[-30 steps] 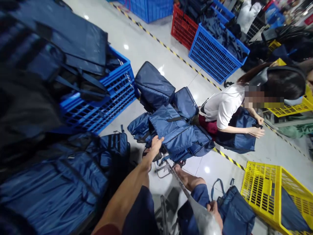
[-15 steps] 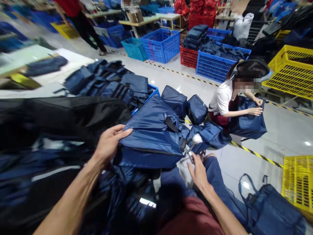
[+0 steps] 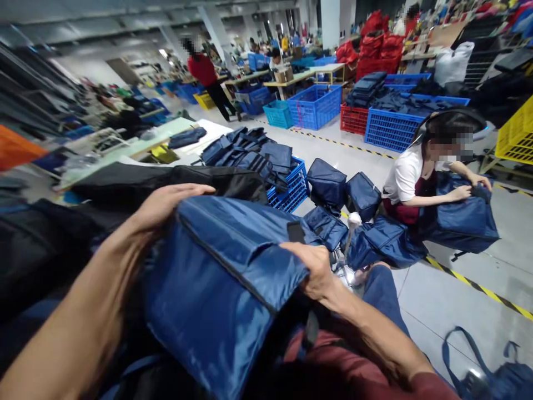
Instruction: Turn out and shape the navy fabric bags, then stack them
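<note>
1. The left hand (image 3: 164, 208) is lying along the top left edge of a big blue bag (image 3: 216, 283); I cannot tell if its fingers are pinching, because the bag is hiding some.
2. The right hand (image 3: 312, 266) is holding the bag's other side, and its fingers are bending over and pinching the cloth edge.
3. The big blue bag is leaning in front of the person's body, with a dark line running along its edge; I cannot tell what is inside.
4. A bag with straps (image 3: 510, 378) is lying at the bottom right, and shiny floor (image 3: 425, 303) is stretching from there to the yellow-and-black tape (image 3: 478, 287).
5. Past the right hand, a floppy blue bag (image 3: 385, 241) is lying near a co-worker (image 3: 403, 172), whose hands are touching a boxy bag (image 3: 462, 216).
6. Behind, a blue basket (image 3: 293, 191) is holding piled blue bags (image 3: 245, 153) that are poking above its rim.
7. Farther left, a tabletop (image 3: 145, 147) is carrying a dark blue bundle (image 3: 187, 137).
8. Beyond more floor and tape, a red crate (image 3: 353, 118) is holding stacked blue pieces (image 3: 366, 89), and a blue crate (image 3: 391, 130) is holding loose ones.
</note>
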Action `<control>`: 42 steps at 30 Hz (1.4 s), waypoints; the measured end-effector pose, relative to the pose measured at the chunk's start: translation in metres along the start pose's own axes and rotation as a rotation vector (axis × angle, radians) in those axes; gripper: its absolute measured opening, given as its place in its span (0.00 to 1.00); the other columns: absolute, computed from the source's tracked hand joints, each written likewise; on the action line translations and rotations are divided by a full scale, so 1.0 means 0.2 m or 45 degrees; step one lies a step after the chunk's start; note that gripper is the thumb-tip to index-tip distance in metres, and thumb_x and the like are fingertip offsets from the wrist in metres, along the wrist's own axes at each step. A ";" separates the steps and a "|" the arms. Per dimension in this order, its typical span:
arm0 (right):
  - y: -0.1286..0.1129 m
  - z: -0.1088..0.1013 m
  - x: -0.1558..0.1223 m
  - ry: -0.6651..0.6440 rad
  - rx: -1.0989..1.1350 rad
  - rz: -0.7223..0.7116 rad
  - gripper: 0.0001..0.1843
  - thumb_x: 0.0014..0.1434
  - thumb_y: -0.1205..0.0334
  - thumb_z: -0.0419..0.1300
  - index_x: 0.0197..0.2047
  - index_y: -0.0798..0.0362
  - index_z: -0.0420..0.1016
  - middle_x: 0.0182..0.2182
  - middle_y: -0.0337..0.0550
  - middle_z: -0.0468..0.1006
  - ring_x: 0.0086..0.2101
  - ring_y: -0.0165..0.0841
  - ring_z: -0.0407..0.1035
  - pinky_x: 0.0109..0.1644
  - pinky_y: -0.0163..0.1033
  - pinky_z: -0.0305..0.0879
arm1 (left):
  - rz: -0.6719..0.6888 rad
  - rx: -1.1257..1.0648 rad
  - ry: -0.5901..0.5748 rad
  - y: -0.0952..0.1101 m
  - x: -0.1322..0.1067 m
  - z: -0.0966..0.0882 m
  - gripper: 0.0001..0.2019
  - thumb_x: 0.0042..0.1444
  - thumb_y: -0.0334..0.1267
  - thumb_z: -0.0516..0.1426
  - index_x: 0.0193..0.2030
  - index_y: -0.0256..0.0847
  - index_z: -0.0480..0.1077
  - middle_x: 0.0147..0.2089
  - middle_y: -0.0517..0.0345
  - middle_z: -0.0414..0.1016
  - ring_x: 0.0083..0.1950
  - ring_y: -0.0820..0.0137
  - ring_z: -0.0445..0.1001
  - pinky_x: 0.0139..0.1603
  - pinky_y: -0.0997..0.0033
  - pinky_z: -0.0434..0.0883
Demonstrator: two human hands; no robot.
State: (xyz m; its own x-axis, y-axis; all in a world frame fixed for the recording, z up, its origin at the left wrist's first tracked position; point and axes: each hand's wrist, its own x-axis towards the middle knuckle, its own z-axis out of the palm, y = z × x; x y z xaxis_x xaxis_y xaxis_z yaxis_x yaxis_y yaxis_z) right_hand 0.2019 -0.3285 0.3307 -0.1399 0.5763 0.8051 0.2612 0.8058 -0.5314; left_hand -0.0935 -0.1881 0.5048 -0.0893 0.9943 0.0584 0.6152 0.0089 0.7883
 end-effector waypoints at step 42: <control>-0.49 -1.14 0.28 0.090 -1.140 0.229 0.18 0.71 0.60 0.64 0.61 0.48 0.85 0.52 0.46 0.89 0.50 0.42 0.85 0.56 0.47 0.79 | 0.839 0.550 0.706 0.30 -0.65 0.35 0.23 0.74 0.43 0.53 0.69 0.39 0.78 0.64 0.52 0.83 0.67 0.55 0.81 0.70 0.51 0.72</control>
State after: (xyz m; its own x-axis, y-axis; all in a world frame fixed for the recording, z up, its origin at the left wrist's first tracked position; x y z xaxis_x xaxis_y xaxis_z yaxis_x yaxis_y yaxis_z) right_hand 0.3866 -0.4075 0.4878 0.0256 0.6492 0.7602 0.9205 0.2812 -0.2712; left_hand 0.0102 -0.3092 0.5013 0.0879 0.6227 0.7775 0.8997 -0.3847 0.2064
